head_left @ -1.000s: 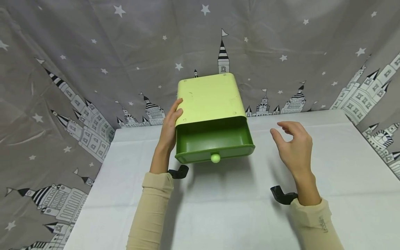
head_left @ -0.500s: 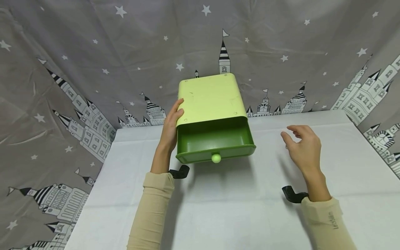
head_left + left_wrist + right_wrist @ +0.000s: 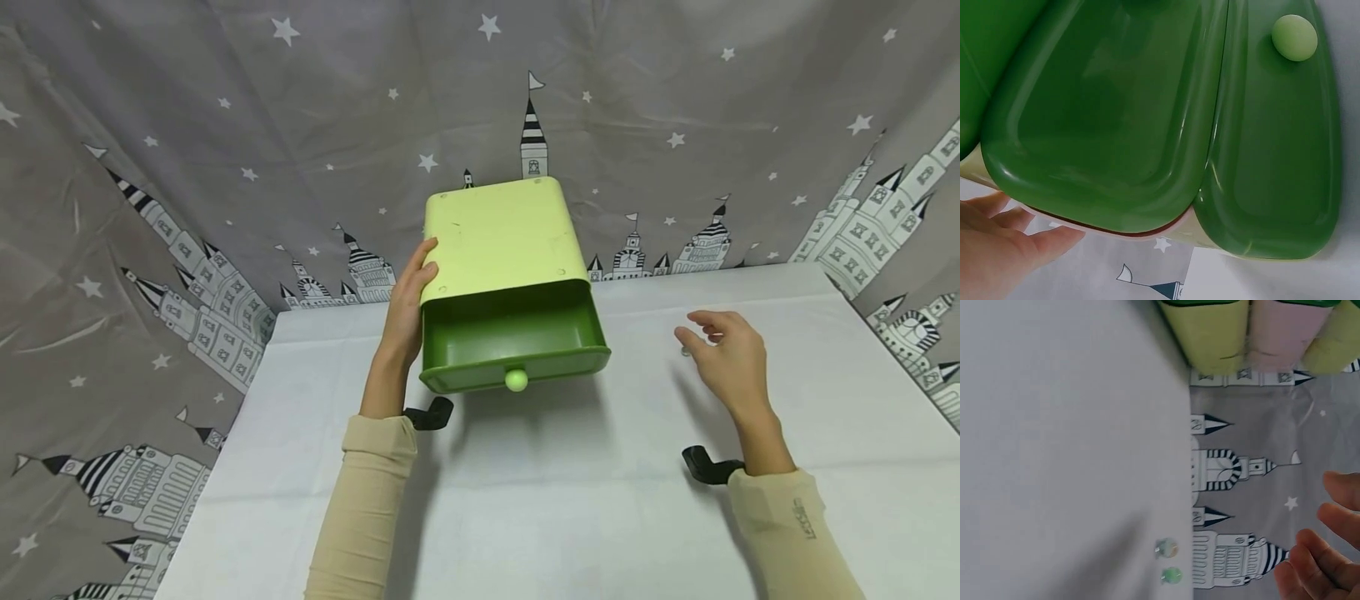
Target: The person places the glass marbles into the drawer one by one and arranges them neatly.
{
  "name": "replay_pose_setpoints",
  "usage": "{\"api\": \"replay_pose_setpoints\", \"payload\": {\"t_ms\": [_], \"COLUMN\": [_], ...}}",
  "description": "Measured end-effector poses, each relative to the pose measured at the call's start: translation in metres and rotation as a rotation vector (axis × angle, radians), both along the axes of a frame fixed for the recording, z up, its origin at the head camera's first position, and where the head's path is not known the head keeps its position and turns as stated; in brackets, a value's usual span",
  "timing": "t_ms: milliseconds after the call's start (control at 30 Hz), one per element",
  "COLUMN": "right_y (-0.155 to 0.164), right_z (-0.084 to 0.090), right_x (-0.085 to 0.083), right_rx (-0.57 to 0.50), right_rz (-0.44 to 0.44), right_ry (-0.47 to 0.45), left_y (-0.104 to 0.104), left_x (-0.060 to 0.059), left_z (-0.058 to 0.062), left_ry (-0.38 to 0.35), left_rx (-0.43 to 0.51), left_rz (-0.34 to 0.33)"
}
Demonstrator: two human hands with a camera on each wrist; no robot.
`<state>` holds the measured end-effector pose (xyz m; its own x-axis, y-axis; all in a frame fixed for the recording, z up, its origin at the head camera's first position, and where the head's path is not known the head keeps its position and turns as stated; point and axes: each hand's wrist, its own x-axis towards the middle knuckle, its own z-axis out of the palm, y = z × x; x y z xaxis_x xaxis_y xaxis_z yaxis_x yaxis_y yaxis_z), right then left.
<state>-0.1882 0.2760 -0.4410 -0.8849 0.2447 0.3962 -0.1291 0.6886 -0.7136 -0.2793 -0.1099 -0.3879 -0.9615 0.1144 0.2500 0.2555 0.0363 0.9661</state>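
A small drawer unit (image 3: pixel 504 237) has a pale yellow top, and its uppermost green drawer (image 3: pixel 517 333) is pulled out with nothing seen inside. My left hand (image 3: pixel 405 321) rests against the unit's left side, fingers extended along it. The left wrist view shows lower green drawer fronts, one with a light green knob (image 3: pixel 1294 37). To the right, my right hand (image 3: pixel 731 362) hovers over the table, fingers loosely bent and no object seen between them. Nearest to it are two small glassy pieces, a clear one (image 3: pixel 1166 548) and a green one (image 3: pixel 1172 575), on the tabletop.
A white cloth (image 3: pixel 540 517) covers the table. Behind and beside it hangs a grey curtain (image 3: pixel 337 100) printed with castles and stars. The right wrist view catches the unit's yellow and pink tiers (image 3: pixel 1285 334).
My right hand has moved right, away from the drawer unit, and slightly nearer the table's front. A small shiny piece now shows beside its thumb. The left hand and the drawer stay put.
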Motion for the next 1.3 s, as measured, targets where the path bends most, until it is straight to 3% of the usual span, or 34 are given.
{"api": "replay_pose_setpoints", "payload": {"t_ms": [533,767,1300], "right_y": [0.017,0.020,0.023], "right_z": [-0.033,-0.039,-0.054], "right_x": [-0.008,-0.011,-0.014], "right_rx": [0.058,0.090,0.092], "right_rz": [0.009,0.017,0.009], "right_ry": [-0.177,-0.233,-0.267], "left_y": [0.000,-0.001,-0.001], "left_x": [0.000,-0.001,0.000], "left_z": [-0.001,-0.001,0.000], "left_ry": [0.001,0.002,-0.008], "left_rx": [0.003,0.001,0.003], "left_rz": [-0.009,-0.011,-0.002]}}
